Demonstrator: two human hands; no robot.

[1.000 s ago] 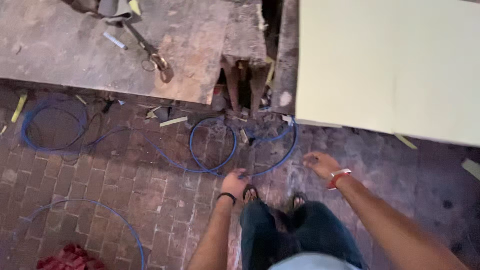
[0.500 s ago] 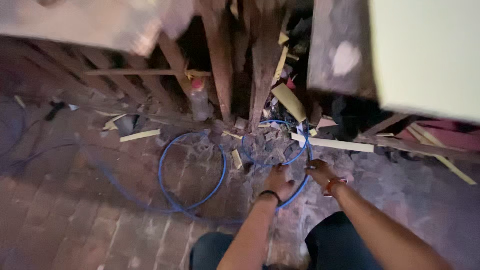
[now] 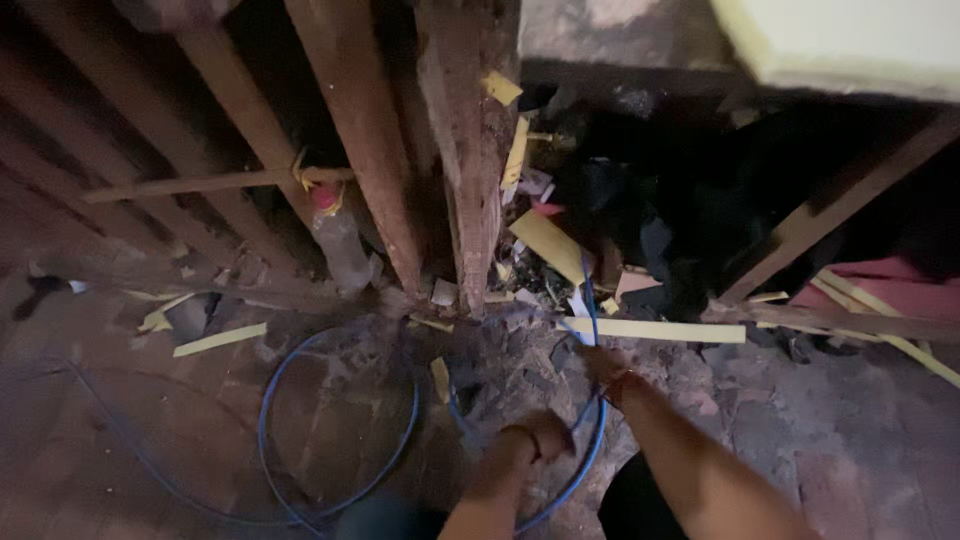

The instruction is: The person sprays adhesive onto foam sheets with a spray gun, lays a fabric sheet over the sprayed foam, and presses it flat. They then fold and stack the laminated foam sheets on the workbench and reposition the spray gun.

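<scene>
We are looking down at our two hands low over a dusty brick floor, in front of dark wooden posts. Our left hand, with a dark band at the wrist, is curled into a loose fist right beside the blue hose; the picture is too blurred for us to tell whether the fingers actually close on the hose or only rest against it. The hose loops out to the left of this hand in a wide ring on the bricks and curves under it toward our knees.

Our right hand, with a red band at the wrist, reaches forward just ahead of the left one. A strand of the same hose rises from this hand up into the rubble at the foot of the posts. The fingers are smeared with motion, so we cannot tell if they pinch it.

Just beyond the right hand lies a pale yellow wood strip. Up and to the left of both hands, a clear plastic bottle with a red cap leans against a post.
</scene>
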